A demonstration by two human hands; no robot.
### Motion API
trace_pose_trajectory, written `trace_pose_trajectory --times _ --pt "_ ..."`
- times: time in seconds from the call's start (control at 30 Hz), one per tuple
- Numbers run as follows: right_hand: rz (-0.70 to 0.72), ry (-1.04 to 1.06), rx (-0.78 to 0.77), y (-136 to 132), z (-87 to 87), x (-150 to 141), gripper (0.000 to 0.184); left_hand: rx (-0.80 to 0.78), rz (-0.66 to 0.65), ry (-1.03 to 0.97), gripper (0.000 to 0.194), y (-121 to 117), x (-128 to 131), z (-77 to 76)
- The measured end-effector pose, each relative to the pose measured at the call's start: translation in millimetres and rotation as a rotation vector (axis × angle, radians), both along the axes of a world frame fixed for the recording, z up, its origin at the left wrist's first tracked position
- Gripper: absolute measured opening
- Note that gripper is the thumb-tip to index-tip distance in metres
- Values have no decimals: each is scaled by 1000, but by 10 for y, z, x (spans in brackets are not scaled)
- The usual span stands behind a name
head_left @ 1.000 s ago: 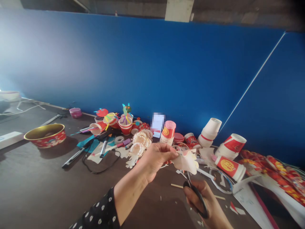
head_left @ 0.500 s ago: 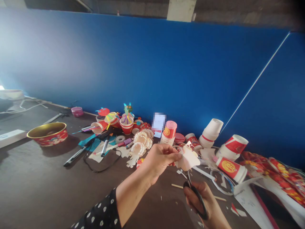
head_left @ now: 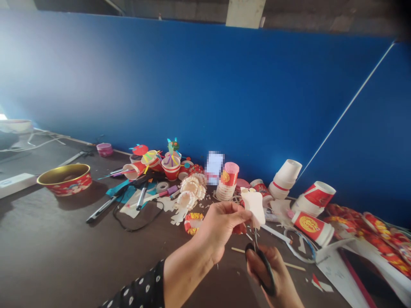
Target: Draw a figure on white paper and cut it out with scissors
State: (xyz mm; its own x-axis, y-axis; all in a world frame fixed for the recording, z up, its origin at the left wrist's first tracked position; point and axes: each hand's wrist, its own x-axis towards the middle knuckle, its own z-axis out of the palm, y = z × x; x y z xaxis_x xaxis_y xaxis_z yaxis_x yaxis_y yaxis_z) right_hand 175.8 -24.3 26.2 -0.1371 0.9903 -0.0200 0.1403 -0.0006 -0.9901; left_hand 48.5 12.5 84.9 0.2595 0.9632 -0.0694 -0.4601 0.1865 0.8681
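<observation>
Between the thumb and fingers of my left hand (head_left: 221, 224) is a white paper cutout (head_left: 254, 207) with a wavy outline, held up above the table. My right hand (head_left: 272, 271) grips black-handled scissors (head_left: 268, 276), fingers through the loops. The blades point up and meet the lower edge of the cutout; how far apart they are I cannot tell. Below the hands a thin wooden stick (head_left: 238, 250) lies on the table. A red and yellow paper piece (head_left: 193, 223) rests just left of my left hand.
Behind my hands stand stacked paper cups (head_left: 227, 184) and more white cups (head_left: 285, 177). At left are a red bowl with gold inside (head_left: 66, 182), a craft knife (head_left: 104, 209) and decorated cups (head_left: 171, 169). A phone (head_left: 369, 273) lies at the right. A blue partition (head_left: 205, 94) closes the back.
My left hand has shifted slightly right and down, turning the cutout so its flat face shows more. The scissors stay at its lower edge. The red and yellow piece shows more.
</observation>
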Motion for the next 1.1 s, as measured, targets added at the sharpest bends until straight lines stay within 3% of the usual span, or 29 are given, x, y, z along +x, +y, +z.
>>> trace_pose_trajectory --times 0.8,1.1 --pt "-33 -184 110 -41 78 -32 51 -60 50 -27 19 8 8 -27" --pt "45 -249 96 3 7 -7 51 52 121 29 16 66 -62 40"
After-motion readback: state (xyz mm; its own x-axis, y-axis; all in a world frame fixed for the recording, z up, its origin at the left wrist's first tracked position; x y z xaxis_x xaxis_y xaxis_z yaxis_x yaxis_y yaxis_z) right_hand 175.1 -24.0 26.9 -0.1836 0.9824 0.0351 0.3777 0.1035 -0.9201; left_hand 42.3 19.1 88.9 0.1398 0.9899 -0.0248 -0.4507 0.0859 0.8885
